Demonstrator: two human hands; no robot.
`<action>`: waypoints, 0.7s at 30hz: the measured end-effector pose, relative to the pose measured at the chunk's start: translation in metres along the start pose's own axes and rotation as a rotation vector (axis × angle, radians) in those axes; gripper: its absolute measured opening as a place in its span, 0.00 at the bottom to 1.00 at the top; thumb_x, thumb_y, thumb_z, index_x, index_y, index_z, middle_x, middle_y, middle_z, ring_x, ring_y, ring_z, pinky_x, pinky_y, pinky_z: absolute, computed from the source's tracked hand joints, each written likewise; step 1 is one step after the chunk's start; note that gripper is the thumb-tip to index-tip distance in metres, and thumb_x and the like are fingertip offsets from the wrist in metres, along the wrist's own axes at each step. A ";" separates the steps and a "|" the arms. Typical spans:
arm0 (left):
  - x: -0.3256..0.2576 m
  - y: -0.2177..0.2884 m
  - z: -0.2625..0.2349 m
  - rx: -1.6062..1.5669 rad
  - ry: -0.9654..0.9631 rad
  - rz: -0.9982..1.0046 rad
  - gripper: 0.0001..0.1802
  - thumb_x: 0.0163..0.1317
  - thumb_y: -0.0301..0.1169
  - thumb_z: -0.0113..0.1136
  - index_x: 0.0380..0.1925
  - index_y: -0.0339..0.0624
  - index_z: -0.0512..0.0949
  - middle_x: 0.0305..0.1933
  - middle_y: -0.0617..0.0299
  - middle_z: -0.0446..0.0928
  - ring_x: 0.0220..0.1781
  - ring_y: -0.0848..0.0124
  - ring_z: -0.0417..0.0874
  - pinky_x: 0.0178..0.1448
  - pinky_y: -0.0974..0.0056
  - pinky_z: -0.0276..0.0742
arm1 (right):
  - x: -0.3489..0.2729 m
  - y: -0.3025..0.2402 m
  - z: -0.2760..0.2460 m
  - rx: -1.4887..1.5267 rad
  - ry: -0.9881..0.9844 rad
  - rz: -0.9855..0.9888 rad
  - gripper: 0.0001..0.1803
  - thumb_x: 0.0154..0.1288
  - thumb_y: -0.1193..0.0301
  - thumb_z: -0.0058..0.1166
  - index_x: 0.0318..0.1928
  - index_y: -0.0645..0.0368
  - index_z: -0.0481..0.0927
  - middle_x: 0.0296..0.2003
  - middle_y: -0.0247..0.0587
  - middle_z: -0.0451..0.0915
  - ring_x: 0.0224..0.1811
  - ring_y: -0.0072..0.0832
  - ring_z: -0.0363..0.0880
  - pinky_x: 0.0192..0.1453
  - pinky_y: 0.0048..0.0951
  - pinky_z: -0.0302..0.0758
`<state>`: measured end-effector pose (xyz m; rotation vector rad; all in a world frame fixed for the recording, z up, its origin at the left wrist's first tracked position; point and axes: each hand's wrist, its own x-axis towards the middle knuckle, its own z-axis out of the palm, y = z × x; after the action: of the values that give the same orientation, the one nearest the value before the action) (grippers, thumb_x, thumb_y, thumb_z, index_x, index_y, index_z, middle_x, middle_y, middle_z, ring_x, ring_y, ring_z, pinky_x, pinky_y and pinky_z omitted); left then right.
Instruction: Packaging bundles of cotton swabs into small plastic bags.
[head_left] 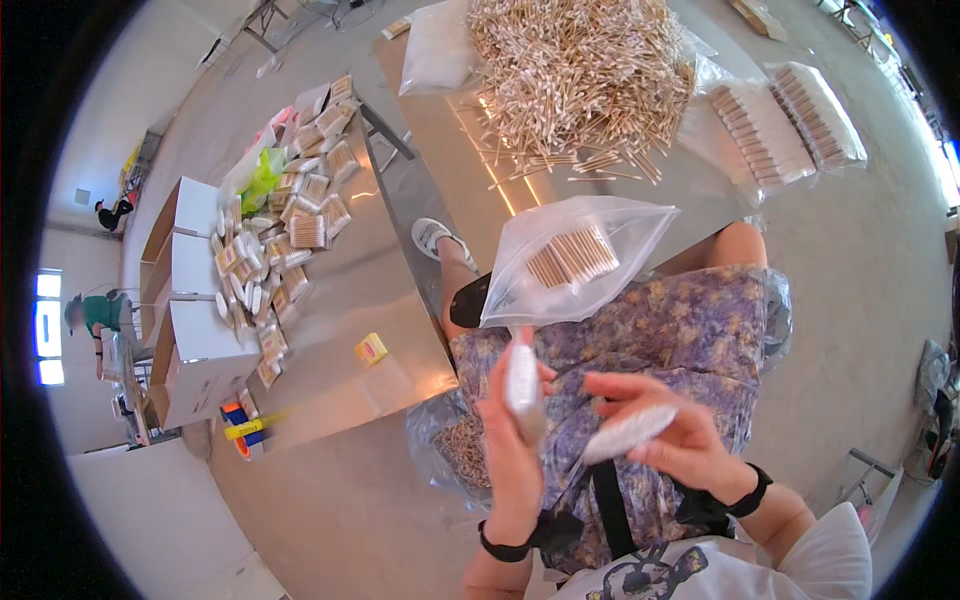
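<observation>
Left hand (508, 420): fingers wrapped around an upright bundle of cotton swabs (522, 385), wooden sticks with white tips, held above the lap. Right hand (670, 430): fingers pinched closed on a second swab bundle (628, 433), lying tilted, white tips toward the left hand; the two bundles are near each other but apart. A clear zip bag (590, 250) with a small batch of swabs (572, 256) inside rests on the lap, on the purple patterned skirt (690, 330), just above the hands. Metal tabletop (470, 170) ahead carries a large loose heap of swabs (575, 75); packed swab bundles in plastic (785, 125) to its right. Second tabletop (350, 300) at left carries many filled packets (285, 230) beside white cartons (195, 350).
</observation>
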<state>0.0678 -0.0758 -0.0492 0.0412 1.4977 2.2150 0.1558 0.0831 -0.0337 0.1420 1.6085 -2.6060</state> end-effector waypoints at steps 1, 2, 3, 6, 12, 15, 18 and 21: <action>0.001 -0.002 0.012 0.169 0.042 -0.004 0.35 0.73 0.53 0.29 0.66 0.35 0.61 0.53 0.60 0.70 0.54 0.70 0.71 0.61 0.66 0.63 | 0.001 0.000 0.005 0.019 -0.036 -0.039 0.17 0.68 0.74 0.53 0.55 0.66 0.75 0.68 0.51 0.58 0.72 0.37 0.55 0.72 0.40 0.56; 0.002 0.000 0.019 0.338 0.086 -0.008 0.34 0.73 0.53 0.31 0.67 0.36 0.61 0.56 0.59 0.67 0.55 0.70 0.70 0.62 0.66 0.61 | 0.002 0.001 0.011 0.038 -0.075 -0.076 0.17 0.67 0.74 0.54 0.56 0.65 0.75 0.69 0.51 0.57 0.73 0.38 0.54 0.73 0.40 0.54; 0.001 0.005 0.020 0.307 0.033 -0.018 0.29 0.72 0.44 0.43 0.66 0.38 0.62 0.58 0.58 0.64 0.56 0.68 0.69 0.62 0.66 0.62 | 0.001 0.001 0.016 0.066 -0.051 -0.064 0.17 0.67 0.74 0.54 0.56 0.65 0.75 0.69 0.50 0.57 0.72 0.38 0.54 0.72 0.39 0.55; -0.002 0.004 0.028 0.367 0.060 0.101 0.27 0.67 0.32 0.55 0.64 0.37 0.64 0.55 0.57 0.67 0.55 0.68 0.70 0.61 0.65 0.64 | -0.002 0.016 0.012 0.266 0.015 -0.041 0.20 0.68 0.73 0.53 0.59 0.65 0.71 0.68 0.46 0.56 0.71 0.34 0.56 0.71 0.39 0.56; 0.013 0.016 0.017 0.654 0.094 0.434 0.29 0.57 0.29 0.65 0.60 0.38 0.70 0.46 0.55 0.71 0.41 0.67 0.70 0.48 0.66 0.68 | 0.008 -0.019 -0.003 -0.006 0.238 -0.083 0.23 0.70 0.74 0.50 0.63 0.67 0.65 0.56 0.38 0.73 0.60 0.25 0.69 0.65 0.32 0.66; 0.049 0.021 0.010 0.773 0.522 0.566 0.26 0.55 0.30 0.67 0.55 0.37 0.74 0.45 0.56 0.72 0.40 0.69 0.69 0.45 0.66 0.69 | 0.032 -0.053 -0.009 -0.411 0.326 -0.279 0.20 0.67 0.77 0.52 0.58 0.67 0.70 0.54 0.41 0.75 0.57 0.28 0.73 0.61 0.32 0.69; 0.071 0.025 0.001 0.883 0.448 0.463 0.17 0.58 0.27 0.64 0.47 0.36 0.75 0.39 0.65 0.72 0.35 0.79 0.70 0.40 0.72 0.68 | 0.070 -0.083 0.001 -1.027 0.162 -0.465 0.17 0.63 0.77 0.56 0.52 0.65 0.74 0.50 0.45 0.76 0.53 0.37 0.76 0.56 0.34 0.71; 0.076 0.028 0.001 0.629 0.369 0.267 0.11 0.59 0.27 0.65 0.40 0.37 0.76 0.30 0.69 0.72 0.30 0.81 0.71 0.35 0.74 0.68 | 0.097 -0.075 0.000 -1.206 -0.079 -0.331 0.12 0.62 0.75 0.56 0.47 0.62 0.76 0.41 0.47 0.75 0.47 0.43 0.75 0.52 0.33 0.69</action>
<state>-0.0095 -0.0540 -0.0418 0.0348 2.4748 1.9129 0.0512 0.1153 0.0212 -0.3142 2.9637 -1.3019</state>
